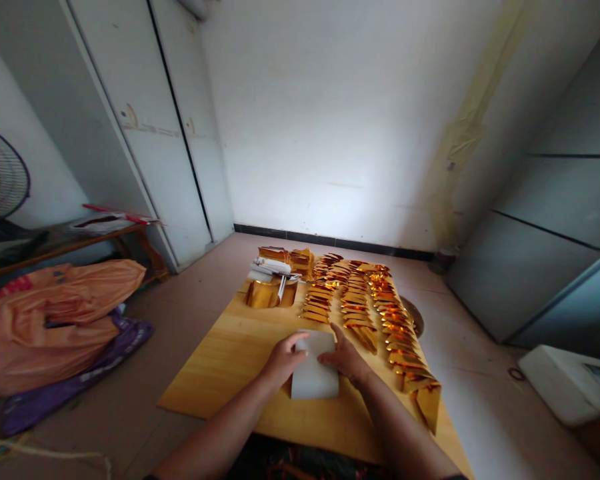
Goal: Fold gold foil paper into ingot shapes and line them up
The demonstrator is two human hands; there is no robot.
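Observation:
A pale grey-white sheet of paper (315,380) lies in front of me near the front of the wooden board (220,363). My left hand (284,360) holds its left side, thumb on the face and index finger at the far left corner. On the opposite side, my right hand (349,359) grips the right edge with the thumb over the surface. The undersides of both hands are hidden. Just beyond the right hand, folded gold foil pieces (357,308) overlap in long rows. A curved gold foil sheet (263,295) sits at the far left of the board.
White paper bundles (271,267) and gold foil stacks (301,262) stand at the board's far edge. An orange bag (65,327) rests on the floor at left, below a wooden bench (145,250). A white box (570,383) is at right. A wardrobe (130,133) and wall enclose the back.

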